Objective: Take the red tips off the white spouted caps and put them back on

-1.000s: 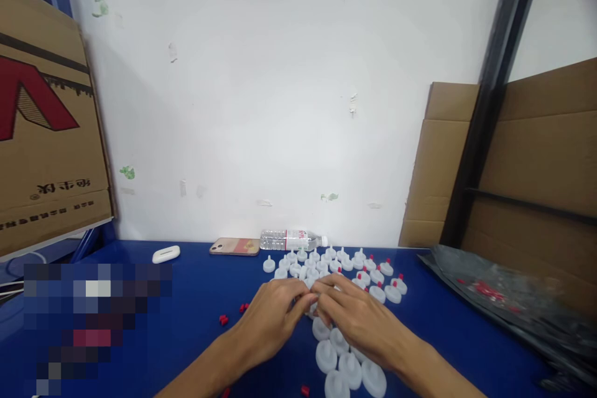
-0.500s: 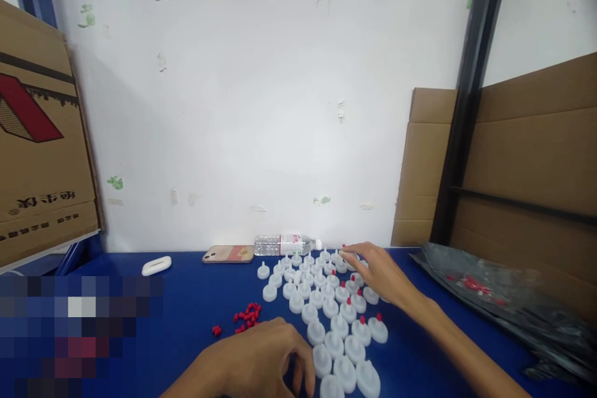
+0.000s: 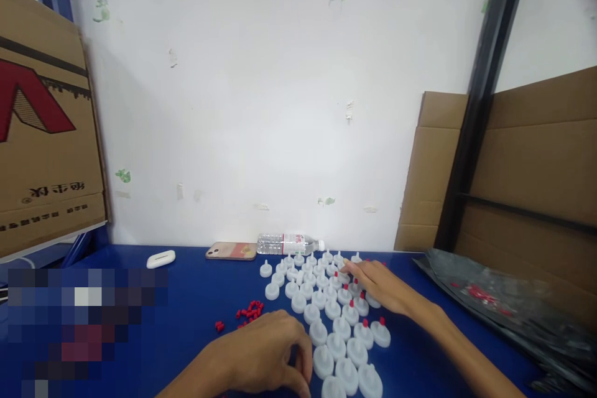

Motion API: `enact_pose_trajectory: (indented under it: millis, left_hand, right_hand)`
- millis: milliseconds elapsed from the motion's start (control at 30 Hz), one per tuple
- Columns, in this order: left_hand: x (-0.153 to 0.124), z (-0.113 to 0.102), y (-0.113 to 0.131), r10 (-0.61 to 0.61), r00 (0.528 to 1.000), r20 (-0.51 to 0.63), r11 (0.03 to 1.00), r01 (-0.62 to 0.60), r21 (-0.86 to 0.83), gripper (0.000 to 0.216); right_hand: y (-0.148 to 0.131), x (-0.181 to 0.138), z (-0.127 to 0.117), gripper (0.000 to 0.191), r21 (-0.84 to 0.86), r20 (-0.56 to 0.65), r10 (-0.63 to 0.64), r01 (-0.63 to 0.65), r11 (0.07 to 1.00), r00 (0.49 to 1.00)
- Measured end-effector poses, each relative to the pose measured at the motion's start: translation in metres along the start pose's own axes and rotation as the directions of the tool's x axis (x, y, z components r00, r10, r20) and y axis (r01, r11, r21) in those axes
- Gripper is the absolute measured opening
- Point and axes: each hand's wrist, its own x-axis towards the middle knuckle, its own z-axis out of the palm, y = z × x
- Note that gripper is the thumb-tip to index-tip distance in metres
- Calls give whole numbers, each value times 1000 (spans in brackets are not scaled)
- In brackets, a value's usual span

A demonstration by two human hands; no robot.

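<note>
White plastic nozzle lids [image 3: 321, 297] stand in a large cluster on the blue table, spouts up. Several on the right side carry small red caps [image 3: 351, 303] on their spouts. My right hand [image 3: 380, 285] reaches over the far right part of the cluster. Its thumb and forefinger come together at a lid there; whatever is between them is hidden. My left hand [image 3: 273, 351] is at the near left edge of the cluster with fingers curled and thumb bent in, its fingertips partly cut off by the frame. Loose red caps [image 3: 252, 310] lie just beyond it.
A water bottle [image 3: 286, 244] lies against the wall beside a phone [image 3: 231, 251]. A white oval case [image 3: 161, 259] is farther left. On the right lies a dark plastic bag [image 3: 504, 311] with red pieces. Cardboard boxes [image 3: 51, 155] flank the table; a blurred patch covers the lower left.
My right hand has come slightly nearer, its fingertips shifting from the back of the cluster onto a closer lid. The left hand's fingers have curled inward. The whole view has shifted slightly.
</note>
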Motion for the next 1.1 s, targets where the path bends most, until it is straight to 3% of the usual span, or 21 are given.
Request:
enact_pose_trajectory:
  millis: [267,400,500,600,733,833,967,1100]
  left_hand:
    - [6,-2,-4,-46,957,-287,999,48,0,8]
    - [10,-4,-11,60,913,-403,972,39,233,6]
    - [11,-2,-20,155,901,-405,888,52,457,11]
    - [12,2,-27,181,891,-415,824,93,559,14]
    - [13,5,-28,224,844,-488,816,111,567,15]
    - [14,6,-28,274,774,-571,841,95,532,20]
    - [14,8,-31,331,694,-639,869,41,494,20]
    - [14,10,-33,351,691,-632,866,17,500,18]
  right_hand:
    - [7,7,-7,66,-15,-49,-40,40,999,998]
    - [19,5,5,67,-31,2,-29,29,999,1000]
    - [26,3,14,66,-37,30,-2,3,999,1000]
    - [27,4,12,60,-41,7,10,-10,999,1000]
    - [4,5,-2,45,-11,-73,-60,60,998,996]
    - [-31,-3,-6,26,93,-156,-234,251,964,960]
    - [-71,-21,2,13,134,-43,-433,434,891,901]
    - [-84,-31,8,12,55,-14,-494,494,868,870]
